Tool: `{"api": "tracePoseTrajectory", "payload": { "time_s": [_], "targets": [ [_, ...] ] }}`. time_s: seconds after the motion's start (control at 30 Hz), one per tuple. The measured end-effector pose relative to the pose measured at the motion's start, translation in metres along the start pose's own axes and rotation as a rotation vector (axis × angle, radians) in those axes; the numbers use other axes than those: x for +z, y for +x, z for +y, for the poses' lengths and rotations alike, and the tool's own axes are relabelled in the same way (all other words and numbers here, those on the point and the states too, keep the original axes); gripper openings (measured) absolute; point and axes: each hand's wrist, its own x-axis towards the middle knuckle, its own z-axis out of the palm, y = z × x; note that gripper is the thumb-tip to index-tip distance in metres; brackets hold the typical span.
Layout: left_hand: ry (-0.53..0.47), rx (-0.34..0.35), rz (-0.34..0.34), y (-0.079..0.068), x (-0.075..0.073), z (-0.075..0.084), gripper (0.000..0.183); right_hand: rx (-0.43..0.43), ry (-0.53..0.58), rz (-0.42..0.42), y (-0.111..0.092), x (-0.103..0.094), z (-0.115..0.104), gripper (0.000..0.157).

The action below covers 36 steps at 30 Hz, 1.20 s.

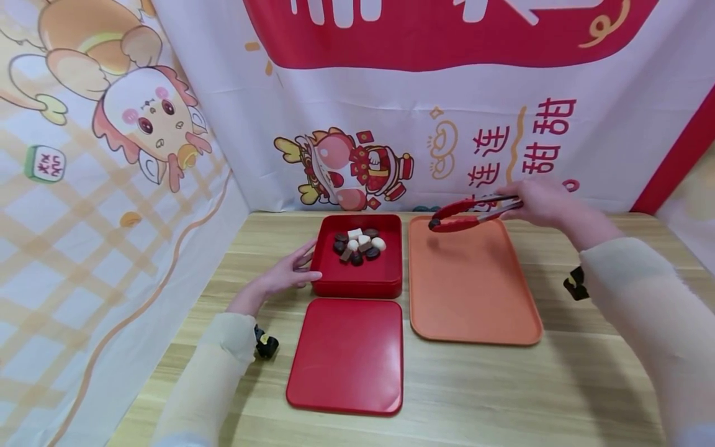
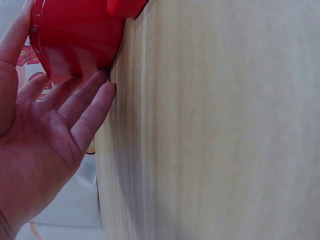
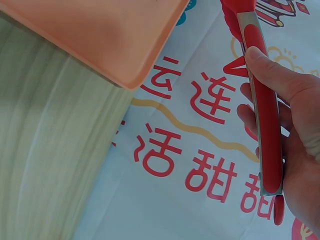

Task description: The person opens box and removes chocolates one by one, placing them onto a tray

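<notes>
Our right hand (image 1: 536, 202) wraps red tongs (image 3: 265, 120), dark chocolate (image 1: 434, 223) pinched in them over orange tray (image 1: 475, 292), right of red box (image 1: 357, 290). More chocolates (image 1: 364, 240) inside box. Left hand (image 1: 282, 276) spread, touching box's left side. Looks like carry step; next move calls for steady squeeze.

The person's left hand (image 2: 45, 130) has its palm facing the camera, fingers pretty much straight and a bit spread, tips right up at the side of a red box (image 2: 80, 35) — can't really tell how hard they're pressing, if at all. Thumb runs up along the left edge, near the box's rim. Another red piece (image 2: 127, 7) pokes in up top, mostly cut off. Wood-grain tabletop (image 2: 215, 125) fills most of the right side, with a soft shadow on it. Pale cloth (image 2: 70, 200) behind — some red print (image 2: 30, 55) peeks out by the fingers.
</notes>
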Motion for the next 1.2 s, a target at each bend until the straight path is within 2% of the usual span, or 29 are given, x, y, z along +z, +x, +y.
{"api": "tracePoseTrajectory", "payload": {
  "time_s": [0.1, 0.37, 0.53, 0.7, 0.83, 1.0, 1.2],
  "targets": [
    [0.004, -0.004, -0.001, 0.0, 0.0, -0.001, 0.085, 0.013, 0.004, 0.001, 0.003, 0.005, 0.001, 0.056],
    [0.0, -0.005, 0.002, 0.0, 0.001, -0.001, 0.083, 0.125, 0.081, -0.059, 0.009, 0.018, 0.011, 0.057],
    [-0.006, 0.0, -0.005, 0.0, 0.002, -0.001, 0.085, 0.088, 0.066, -0.075, 0.01, 0.028, 0.015, 0.054],
    [-0.007, -0.002, 0.004, 0.001, 0.003, -0.001, 0.087, 0.042, 0.033, -0.061, 0.014, 0.034, 0.01, 0.051],
    [-0.023, 0.024, -0.003, 0.002, 0.002, -0.004, 0.089, 0.021, -0.008, -0.065, 0.017, 0.036, 0.007, 0.052],
    [-0.034, 0.032, -0.008, 0.002, 0.001, -0.005, 0.09, 0.042, -0.022, -0.094, 0.022, 0.041, 0.006, 0.053],
    [-0.047, 0.033, -0.01, 0.001, 0.001, -0.004, 0.088, 0.091, 0.025, -0.118, 0.025, 0.046, 0.006, 0.054]
  ]
}}
